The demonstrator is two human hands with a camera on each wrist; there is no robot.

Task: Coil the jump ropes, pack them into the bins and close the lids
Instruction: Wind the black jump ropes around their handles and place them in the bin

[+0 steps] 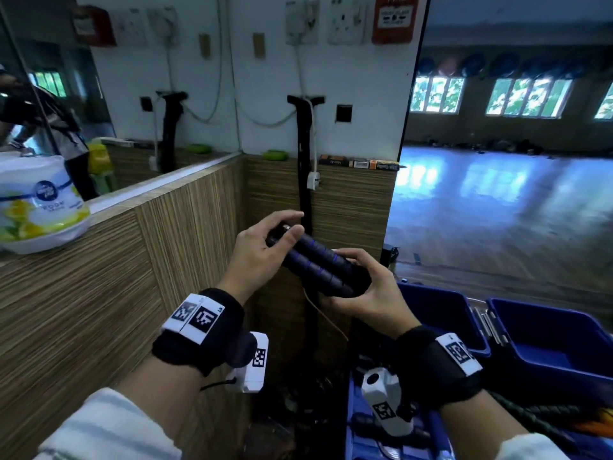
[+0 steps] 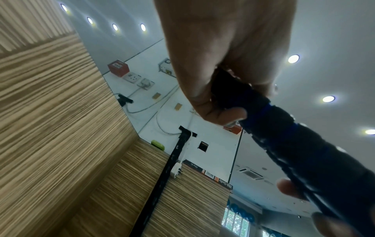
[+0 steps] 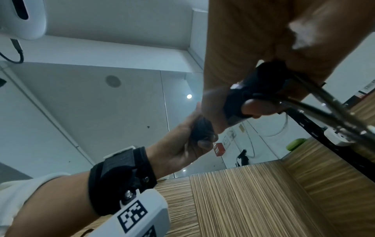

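Observation:
Two black jump rope handles point(image 1: 318, 265) with blue rings lie side by side, held in the air before the wooden corner. My left hand point(image 1: 265, 240) pinches their far ends; in the left wrist view its thumb and fingers curl round the handles point(image 2: 284, 136). My right hand point(image 1: 361, 287) grips the near ends, where the dark cords point(image 3: 328, 109) come out past my fingers. Two open blue bins point(image 1: 444, 313) point(image 1: 557, 343) stand at the lower right, below my right hand. How the rest of the rope lies is hidden.
Wood-panelled walls point(image 1: 116, 277) meet in a corner ahead, with a black strap point(image 1: 303, 167) and a white plug point(image 1: 313, 180) hanging there. An air freshener tub point(image 1: 36, 207) sits on the ledge at left. A thick braided rope point(image 1: 537, 416) lies at lower right. Open gym floor point(image 1: 514, 210) lies to the right.

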